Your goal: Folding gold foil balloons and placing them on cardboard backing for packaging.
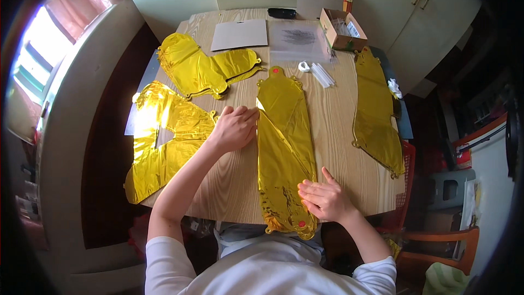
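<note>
A long, flat gold foil balloon [286,131] lies lengthwise before me, with a red dot near each end and small tabs round its rim. My left hand [234,128] has its fingers curled in a pinch at the balloon's left edge, where creases run out from the fingertips. Near the lower right edge, my right hand [326,199] is held with fingers stretched out and thumb raised, its fingertips over the foil. Whether they press on it I cannot tell. The balloon's near end is crinkled and reaches the table's front edge.
More flat gold foil balloons lie at the left [169,142], far left [199,68] and right [376,114]. Farther back are a grey-white card [240,35], a clear plastic bag [297,41], white straws [323,75], a white tape roll [304,66] and a cardboard box [344,28].
</note>
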Tool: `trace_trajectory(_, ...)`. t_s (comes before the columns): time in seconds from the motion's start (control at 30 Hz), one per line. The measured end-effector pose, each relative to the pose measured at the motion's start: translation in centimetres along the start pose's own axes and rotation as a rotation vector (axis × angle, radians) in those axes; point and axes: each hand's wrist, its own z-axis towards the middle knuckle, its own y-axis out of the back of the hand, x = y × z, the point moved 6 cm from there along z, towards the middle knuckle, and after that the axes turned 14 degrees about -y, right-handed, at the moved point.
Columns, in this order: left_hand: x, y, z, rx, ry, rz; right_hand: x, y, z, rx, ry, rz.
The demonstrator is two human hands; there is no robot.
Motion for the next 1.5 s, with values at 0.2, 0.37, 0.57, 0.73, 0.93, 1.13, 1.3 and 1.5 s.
trace_trajectory(0.2, 1.9, -0.3, 1.6, 0.010, -0.008, -0.004, 0.0, 0.1, 0.0, 0.008, -0.011, -0.001)
trace_trajectory(0.37, 3.2, -0.9, 1.7, 0.073, -0.003, 0.008, 0.0, 0.0, 0.0, 0.003, -0.010, -0.001)
trace_trajectory(0.57, 2.9, -0.8, 1.6, 0.193, 0.016, 0.056, 0.2, -0.1, 0.0, 0.008, -0.006, -0.017)
trace_trajectory(0.73, 2.4, -0.7, 1.6, 0.344, 0.043, 0.056, 0.6, 0.2, 0.3, 0.036, 0.010, -0.056)
trace_trajectory(0.93, 2.2, -1.0, 1.7, 0.415, 0.070, 0.052, 1.4, 1.1, 2.6, 0.107, 0.018, -0.032)
trace_trajectory(1.13, 2.5, -1.3, 1.8, 0.429, 0.074, 0.046, 3.1, -2.5, 8.8, 0.034, 0.145, -0.096)
trace_trajectory(1.3, 2.1, -1.3, 1.8, 0.435, 0.070, 0.037, 3.2, -5.7, 9.1, 0.128, 0.186, -0.073)
trace_trajectory(1.5, 2.1, -0.9, 1.7, 0.437, 0.085, 0.006, 4.4, -5.3, 7.2, 0.160, 0.240, -0.108)
